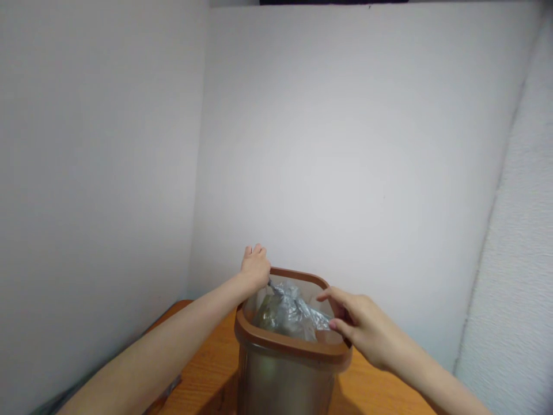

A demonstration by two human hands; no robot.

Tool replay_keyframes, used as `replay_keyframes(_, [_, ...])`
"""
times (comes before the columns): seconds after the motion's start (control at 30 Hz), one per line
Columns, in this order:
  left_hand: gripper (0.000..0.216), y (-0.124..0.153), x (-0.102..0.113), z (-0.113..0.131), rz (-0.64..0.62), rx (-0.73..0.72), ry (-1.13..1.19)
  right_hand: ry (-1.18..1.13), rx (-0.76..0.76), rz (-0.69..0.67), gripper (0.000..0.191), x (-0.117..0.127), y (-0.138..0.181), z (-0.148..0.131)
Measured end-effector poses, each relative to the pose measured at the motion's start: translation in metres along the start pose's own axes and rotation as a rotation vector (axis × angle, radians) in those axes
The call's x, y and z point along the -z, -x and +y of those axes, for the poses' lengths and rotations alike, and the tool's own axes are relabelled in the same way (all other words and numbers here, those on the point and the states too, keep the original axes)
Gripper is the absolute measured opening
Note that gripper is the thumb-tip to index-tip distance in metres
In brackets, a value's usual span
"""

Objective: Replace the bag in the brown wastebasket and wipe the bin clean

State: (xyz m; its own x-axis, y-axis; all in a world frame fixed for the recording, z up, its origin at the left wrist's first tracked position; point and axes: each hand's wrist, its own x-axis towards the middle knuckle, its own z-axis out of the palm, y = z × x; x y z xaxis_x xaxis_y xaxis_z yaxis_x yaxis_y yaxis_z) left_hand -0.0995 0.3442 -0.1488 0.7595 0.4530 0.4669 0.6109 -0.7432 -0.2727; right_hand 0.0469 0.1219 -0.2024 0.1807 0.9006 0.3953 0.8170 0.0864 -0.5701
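the bin (294, 344) stands at the near edge of the worktop (207, 369), close to the corner of the walls (345, 144); the thin bag (290, 311) sits inside it, crumpled below the brown rim; risks, as i judge them: the film is drawn taut between two grips, so a sharp or uneven pull could tear it or slip it from the fingers; a sideways tug could tip or slide the light bin toward the edge; whatever dark stuff lies in the bag could spill.

left hand (256, 268): curled tight over the far left corner of the rim, seemingly clamping a twisted bit of bag against it; right hand (363, 328): narrow, thumb and fingers pinched on the bag's edge at the right side of the rim, the other fingers loosely bent.
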Motion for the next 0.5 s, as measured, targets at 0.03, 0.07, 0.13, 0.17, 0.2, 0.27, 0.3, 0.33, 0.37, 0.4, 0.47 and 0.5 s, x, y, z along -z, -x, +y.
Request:
replay_keyframes(0.03, [0.018,0.001,0.005,-0.001,0.029,-0.012,0.013,-0.03,-0.01,0.01,0.047,0.002,-0.001,0.0])
replay_keyframes(0.07, [0.022,0.002,0.01,0.0,0.059,-0.025,0.033,-0.069,-0.016,0.02,0.051,0.004,-0.004,-0.001])
replay_keyframes(0.13, [0.027,0.005,0.024,0.003,0.11,-0.048,0.087,-0.167,-0.02,0.025,0.06,0.003,-0.014,-0.005])
replay_keyframes(0.17, [0.028,0.007,0.03,0.005,0.127,-0.055,0.119,-0.212,-0.017,0.023,0.063,0.0,-0.021,-0.008])
replay_keyframes(0.2, [0.028,0.01,0.037,0.009,0.142,-0.061,0.151,-0.247,-0.01,0.019,0.064,-0.004,-0.028,-0.012])
replay_keyframes(0.27, [0.028,0.016,0.047,0.018,0.167,-0.08,0.209,-0.288,-0.005,0.004,0.057,-0.015,-0.045,-0.021])
replay_keyframes(0.3, [0.027,0.02,0.051,0.022,0.178,-0.096,0.233,-0.295,-0.001,-0.003,0.05,-0.022,-0.053,-0.025])
replay_keyframes(0.33, [0.027,0.023,0.053,0.025,0.186,-0.112,0.254,-0.303,0.004,-0.006,0.042,-0.029,-0.06,-0.029])
replay_keyframes(0.37, [0.026,0.027,0.054,0.027,0.19,-0.126,0.271,-0.311,0.01,-0.004,0.034,-0.035,-0.067,-0.033])
replay_keyframes(0.4, [0.027,0.032,0.055,0.027,0.19,-0.135,0.284,-0.321,0.018,0.001,0.027,-0.039,-0.073,-0.036])
replay_keyframes(0.47, [0.025,0.042,0.054,0.025,0.206,-0.122,0.319,-0.35,0.047,0.041,0.019,-0.042,-0.084,-0.04])
replay_keyframes(0.5, [0.025,0.048,0.055,0.022,0.234,-0.104,0.346,-0.366,0.064,0.072,0.018,-0.04,-0.088,-0.042])
